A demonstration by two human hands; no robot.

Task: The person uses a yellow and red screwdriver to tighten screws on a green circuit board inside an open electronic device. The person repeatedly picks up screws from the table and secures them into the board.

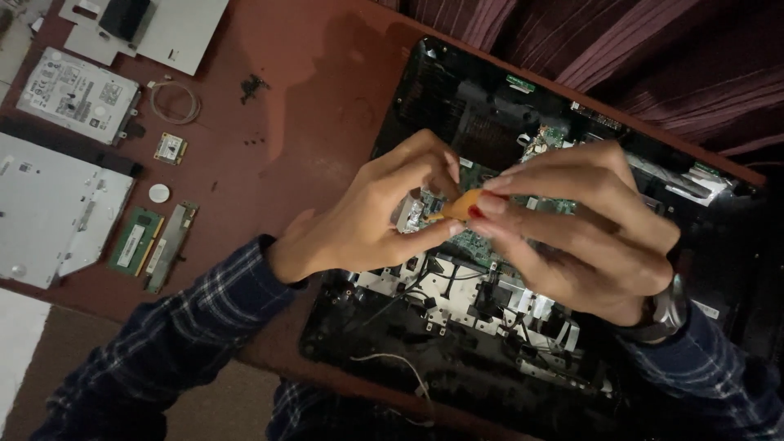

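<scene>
Pinching a small orange pick (459, 204) between thumb and fingertips, the left hand (371, 216) and the right hand (584, 224) are seen meeting above the middle of an opened laptop chassis (457, 359). The pick is clamped from both sides: the left thumb and fingers are closed on its near end, the right fingertips are pressed together on its far end. The pick is held just over the green circuit board (478, 241) and bright metal brackets (457, 290) inside the chassis; whether its tip is touching the board cannot be told.

The chassis is laid at the right edge of the reddish-brown tabletop (318, 90), its near corner overhanging the near edge. Toward the left edge, removed parts are laid out well apart from the hands: a hard drive (77, 94) near the far left corner, a flat silver optical drive (53, 212) below it, two memory sticks (151, 245) side by side, a coin cell (158, 193), a small wireless card (171, 148) and a coiled wire (173, 102).
</scene>
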